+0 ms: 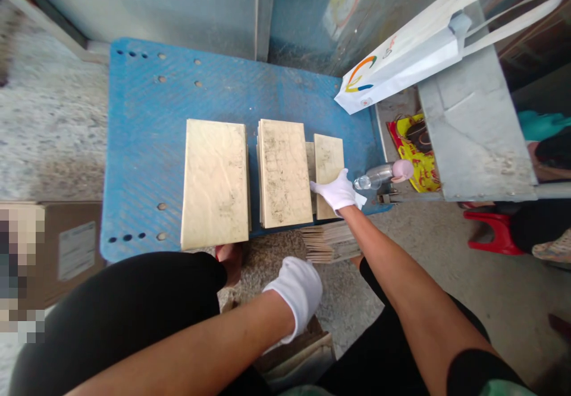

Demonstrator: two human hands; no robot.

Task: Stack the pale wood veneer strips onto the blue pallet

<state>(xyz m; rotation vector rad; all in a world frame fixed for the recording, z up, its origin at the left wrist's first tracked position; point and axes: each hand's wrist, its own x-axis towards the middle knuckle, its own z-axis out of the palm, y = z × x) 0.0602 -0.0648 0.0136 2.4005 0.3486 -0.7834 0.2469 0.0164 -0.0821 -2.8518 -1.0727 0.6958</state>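
Observation:
Both my hands wear white gloves. My right hand (335,191) rests over the lower part of the narrow pale board (329,149) on the right, thumb and fingers spread. My left hand (298,292) hangs lower, in front of the bench edge, with its fingers turned down out of sight. Beside the right hand lies a middle stack of cream boards (285,173) with dark smudges. Farther left is another stack of cream boards (215,182), overhanging the front edge. Below the right hand, a bundle of thin boards (328,241) shows its layered edges.
The stacks lie on a blue bench (147,110) with holes. A clear bottle with a pink cap (379,174) lies at its right end. A white paper bag (401,57), grey metal surface (477,128), red stool (493,232) and cardboard box (49,277) surround it.

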